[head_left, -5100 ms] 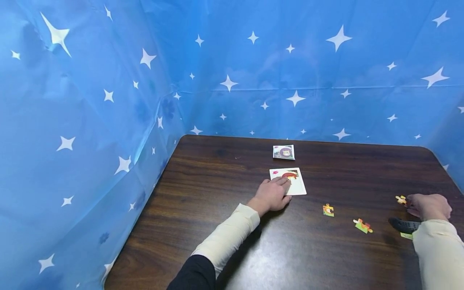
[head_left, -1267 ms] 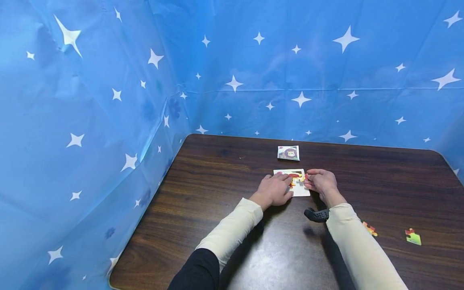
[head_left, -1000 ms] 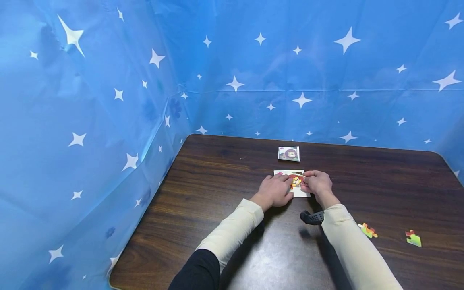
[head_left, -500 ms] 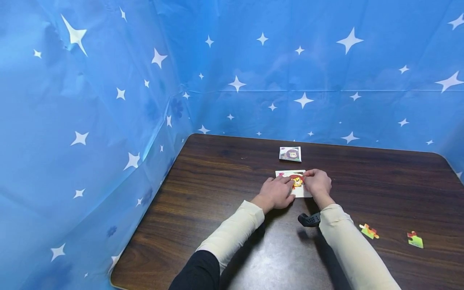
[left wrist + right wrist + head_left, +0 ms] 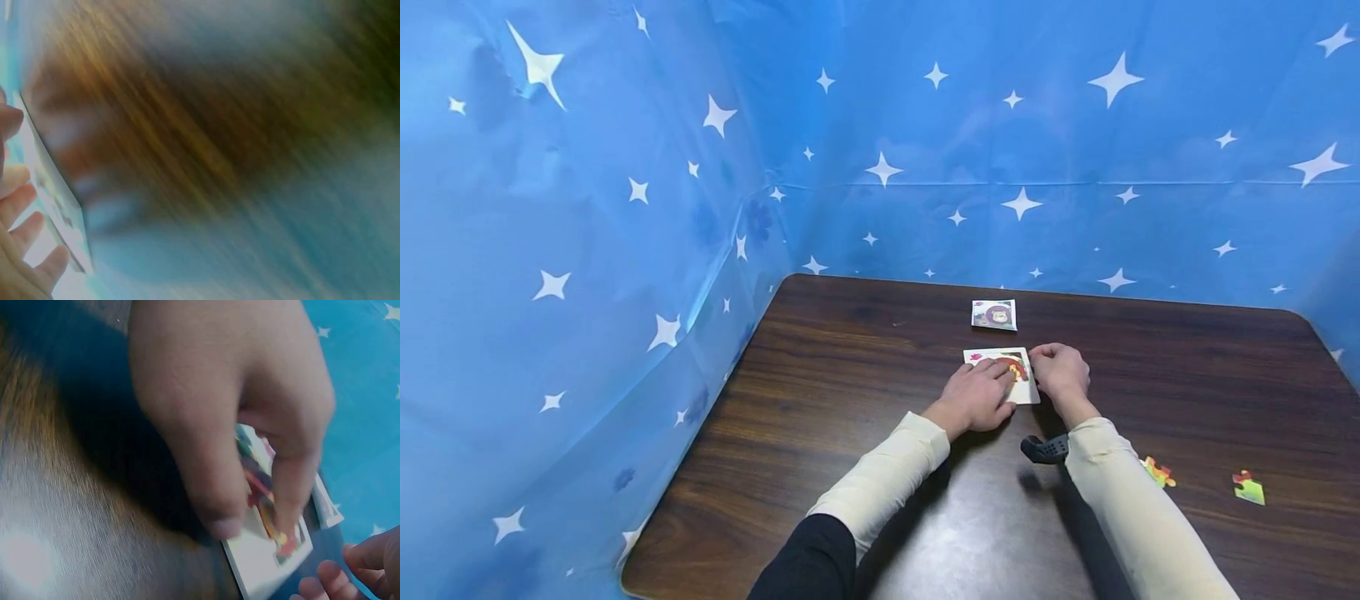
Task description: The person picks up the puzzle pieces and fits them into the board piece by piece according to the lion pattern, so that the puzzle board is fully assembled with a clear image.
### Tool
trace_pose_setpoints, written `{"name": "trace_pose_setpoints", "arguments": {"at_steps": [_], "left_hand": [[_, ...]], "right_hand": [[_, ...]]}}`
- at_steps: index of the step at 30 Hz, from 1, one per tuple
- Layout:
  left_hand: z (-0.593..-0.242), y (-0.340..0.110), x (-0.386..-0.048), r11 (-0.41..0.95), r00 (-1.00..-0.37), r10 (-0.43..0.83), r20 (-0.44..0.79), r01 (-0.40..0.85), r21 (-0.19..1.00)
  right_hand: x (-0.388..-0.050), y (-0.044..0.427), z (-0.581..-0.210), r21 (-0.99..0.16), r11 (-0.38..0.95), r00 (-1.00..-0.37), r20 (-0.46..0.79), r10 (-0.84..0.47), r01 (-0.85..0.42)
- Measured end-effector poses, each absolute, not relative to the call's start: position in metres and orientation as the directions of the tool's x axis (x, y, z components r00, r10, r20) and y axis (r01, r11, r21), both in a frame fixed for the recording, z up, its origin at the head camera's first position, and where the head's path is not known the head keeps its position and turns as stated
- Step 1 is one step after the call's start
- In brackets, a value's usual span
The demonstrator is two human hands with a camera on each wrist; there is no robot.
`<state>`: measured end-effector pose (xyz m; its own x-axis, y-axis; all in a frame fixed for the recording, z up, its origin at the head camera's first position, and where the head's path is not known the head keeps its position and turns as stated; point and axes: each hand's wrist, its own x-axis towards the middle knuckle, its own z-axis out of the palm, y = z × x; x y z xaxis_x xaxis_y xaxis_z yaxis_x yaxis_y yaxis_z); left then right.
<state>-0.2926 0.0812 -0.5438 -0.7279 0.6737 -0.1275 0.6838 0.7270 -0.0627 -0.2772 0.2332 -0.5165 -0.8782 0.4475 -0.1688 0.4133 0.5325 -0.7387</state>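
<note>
A small white puzzle board with a red-brown and yellow lion picture lies near the table's middle. My left hand rests over its left part, fingers extended across the picture and covering much of it. At the board's right edge is my right hand, thumb and forefinger bent. In the right wrist view they stand on either side of a red and yellow puzzle piece on the board, seemingly pinching it; blur and fingers hide part of it. Two loose puzzle pieces lie to the right, one red-orange, one green and red.
A small lion picture card lies behind the board. A black band-like device sits at my right wrist, close above the dark wooden table. A blue sheet with white stars encloses the back and left side.
My right hand has come from the table's right side to the board, bringing a puzzle piece. Lately it has shifted slightly toward the board's right edge. The left hand has slid a little right.
</note>
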Motion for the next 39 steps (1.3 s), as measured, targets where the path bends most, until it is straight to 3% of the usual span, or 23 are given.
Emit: {"name": "trace_pose_setpoints", "arguments": {"at_steps": [19,33,39], "left_hand": [[-0.547,0.072,-0.283,0.735,-0.741,0.663,-0.11,0.671,-0.098],[-0.537,0.067,-0.286,0.77,-0.769,0.622,-0.145,0.635,-0.065],[-0.531,0.062,-0.287,0.792,-0.789,0.595,-0.151,0.608,-0.055]], "right_hand": [[-0.234,0.299,-0.511,-0.774,0.443,-0.838,-0.199,0.507,0.452],[-0.209,0.304,-0.528,-0.811,0.363,-0.846,-0.272,0.459,0.458],[-0.199,0.302,-0.525,-0.761,0.464,-0.867,-0.257,0.427,0.454]]}}
